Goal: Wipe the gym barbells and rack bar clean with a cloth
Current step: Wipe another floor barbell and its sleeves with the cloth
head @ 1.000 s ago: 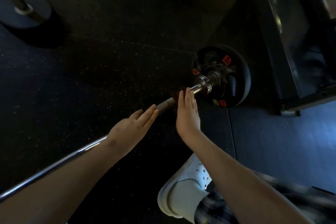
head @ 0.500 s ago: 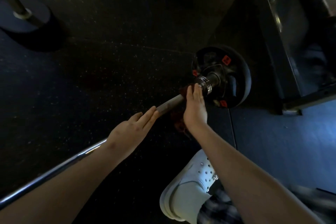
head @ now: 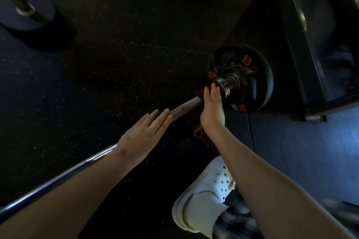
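A steel barbell (head: pixel 184 107) runs from the lower left up to a black weight plate (head: pixel 254 83) with red labels. My right hand (head: pixel 212 108) wraps a dark red cloth (head: pixel 196 130) round the bar just short of the ringed collar (head: pixel 223 87); the cloth's tail hangs below the bar. My left hand (head: pixel 144 136) lies flat on the bar lower down, fingers straight and together.
Dark speckled rubber floor all round. Another plate and bar end (head: pixel 25 11) stand at the upper left. A black rack base (head: pixel 314 64) rises at the right. My white clog (head: pixel 204 196) is under my right forearm.
My right hand slid the cloth up the bar toward the collar. My left hand stayed flat on the bar.
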